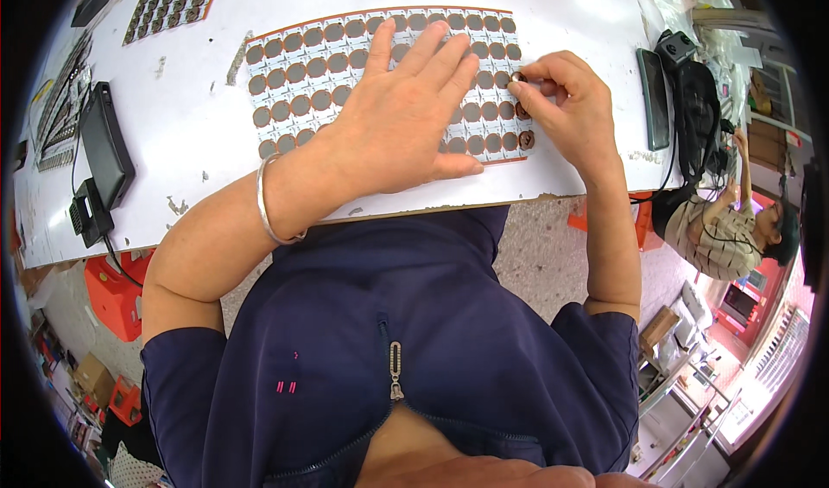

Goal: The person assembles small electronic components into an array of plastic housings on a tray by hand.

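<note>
A white panel [285, 72] with orange-red edges lies on the table, bearing several rows of round grey discs. My left hand [401, 112] rests flat across its middle, fingers spread, and hides many of the discs. At the panel's right edge my right hand [566, 95] pinches a small round shiny piece [518, 78] between thumb and forefinger. Just below those fingertips, in the rightmost column, are a brown round piece [527, 140] and another one partly covered by the thumb. These two look darker and more raised than the grey discs.
A second panel [173, 3] with dark round parts lies at the far left of the white table [199, 117]. A black box-like device [105, 142] stands left; a phone [654, 99] and black cables [695, 112] lie right. Another person [725, 233] is at the far right.
</note>
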